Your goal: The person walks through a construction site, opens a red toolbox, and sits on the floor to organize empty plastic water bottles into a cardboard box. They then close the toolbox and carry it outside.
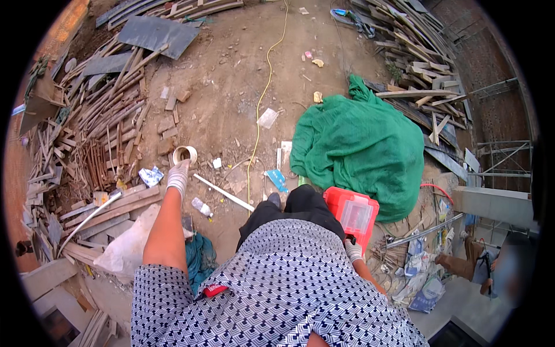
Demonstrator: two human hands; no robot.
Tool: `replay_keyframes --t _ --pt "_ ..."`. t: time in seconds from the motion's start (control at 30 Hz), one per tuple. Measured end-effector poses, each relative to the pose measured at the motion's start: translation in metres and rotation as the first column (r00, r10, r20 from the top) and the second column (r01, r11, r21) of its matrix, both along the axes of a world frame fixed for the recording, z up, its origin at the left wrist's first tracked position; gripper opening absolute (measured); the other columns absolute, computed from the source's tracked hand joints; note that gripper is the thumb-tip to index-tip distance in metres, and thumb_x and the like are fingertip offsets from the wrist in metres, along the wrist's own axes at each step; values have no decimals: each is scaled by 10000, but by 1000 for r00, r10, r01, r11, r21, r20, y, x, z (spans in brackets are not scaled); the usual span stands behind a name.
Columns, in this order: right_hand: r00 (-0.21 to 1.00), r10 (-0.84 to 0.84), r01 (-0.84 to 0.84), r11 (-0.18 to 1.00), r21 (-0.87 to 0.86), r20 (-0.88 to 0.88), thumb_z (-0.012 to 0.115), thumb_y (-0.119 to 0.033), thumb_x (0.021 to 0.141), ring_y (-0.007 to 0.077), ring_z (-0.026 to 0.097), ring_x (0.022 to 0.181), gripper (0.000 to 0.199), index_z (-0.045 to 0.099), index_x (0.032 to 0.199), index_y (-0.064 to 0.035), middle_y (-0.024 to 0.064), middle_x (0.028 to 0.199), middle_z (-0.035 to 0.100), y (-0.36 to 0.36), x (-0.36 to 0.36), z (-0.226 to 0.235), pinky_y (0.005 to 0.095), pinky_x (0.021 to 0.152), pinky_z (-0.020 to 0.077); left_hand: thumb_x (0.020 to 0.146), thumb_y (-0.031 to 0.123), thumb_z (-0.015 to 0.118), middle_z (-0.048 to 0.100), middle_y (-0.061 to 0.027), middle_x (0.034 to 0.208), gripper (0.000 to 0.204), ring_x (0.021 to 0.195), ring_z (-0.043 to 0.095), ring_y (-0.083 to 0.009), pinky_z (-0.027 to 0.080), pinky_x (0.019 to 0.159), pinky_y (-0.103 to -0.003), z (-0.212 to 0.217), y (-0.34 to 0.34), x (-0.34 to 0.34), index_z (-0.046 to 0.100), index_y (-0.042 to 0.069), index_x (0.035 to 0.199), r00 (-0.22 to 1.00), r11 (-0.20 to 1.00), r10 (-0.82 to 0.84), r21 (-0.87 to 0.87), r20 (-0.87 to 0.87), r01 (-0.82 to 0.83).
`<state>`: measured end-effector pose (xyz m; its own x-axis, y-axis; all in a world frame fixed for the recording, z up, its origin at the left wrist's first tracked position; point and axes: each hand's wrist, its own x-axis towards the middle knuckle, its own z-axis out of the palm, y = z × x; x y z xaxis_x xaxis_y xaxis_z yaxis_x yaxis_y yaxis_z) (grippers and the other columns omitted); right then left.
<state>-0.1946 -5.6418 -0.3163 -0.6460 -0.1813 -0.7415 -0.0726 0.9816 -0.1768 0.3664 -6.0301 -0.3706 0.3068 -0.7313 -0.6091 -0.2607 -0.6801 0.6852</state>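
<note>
My left hand (pixel 178 175), in a white glove, is closed on a cream ring-shaped roll (pixel 193 155), which looks like a roll of tape. The arm is stretched out forward and to the left, over the dirt ground. Beside my right hip, my right hand (pixel 353 251), also gloved, grips the dark handle of a red toolbox (pixel 368 226). A clear panel is set in the toolbox lid. The box hangs partly in front of a large green cloth heap; the fingers around its handle are partly hidden.
The green cloth heap (pixel 364 144) lies ahead on the right. Timber piles (pixel 428 75) and stacked planks (pixel 124 75) line both sides. A yellow cable (pixel 267 87) crosses the dirt. A white pipe (pixel 222 192) and plastic bottle (pixel 202 207) lie near my feet. Another person (pixel 480 260) is at the right.
</note>
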Motion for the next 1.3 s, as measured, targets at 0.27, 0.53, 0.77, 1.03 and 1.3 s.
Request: replay_keyframes --t 0.27,0.53,0.77,1.03,1.3 --pt "988 -143 146 988 -45 60 602 -366 818 229 611 591 344 664 810 -28 106 659 620 -189 -51 -78 383 538 471 919 279 581 697 -156 1052 304 989 653 -254 479 884 -325 14 -201 -89 682 93 1137 862 866 -414 -165 291 472" --pt "993 99 -102 994 41 70 521 -547 777 365 680 904 600 714 950 -5 267 860 683 -296 -160 -226 451 762 492 860 285 577 655 -127 1154 335 986 654 -281 515 796 -420 -147 -264 -3 633 98 1133 641 663 -709 587 292 466" --pt "999 -29 28 999 -46 -27 583 -550 778 301 680 783 543 715 870 -31 184 760 687 -501 -194 -130 434 701 485 912 337 544 658 -136 1169 375 1064 638 -305 463 927 -441 -201 -377 -112 565 119 1217 998 853 -49 517 -41 63" --pt "995 65 -55 991 124 -76 565 -429 810 345 684 806 473 698 887 19 256 813 672 -665 -267 -192 450 727 495 889 347 571 659 -117 1154 380 1021 648 -271 490 852 -455 -212 -678 -251 594 121 1193 996 927 1 374 -87 32" --pt "975 -203 191 974 -125 -91 602 -361 840 197 582 588 389 686 826 19 101 670 621 -945 -292 -143 393 577 470 948 263 554 684 -111 1088 360 828 696 -232 545 724 -349 -210 -991 -350 623 20 1205 977 981 -192 -1 -92 192"
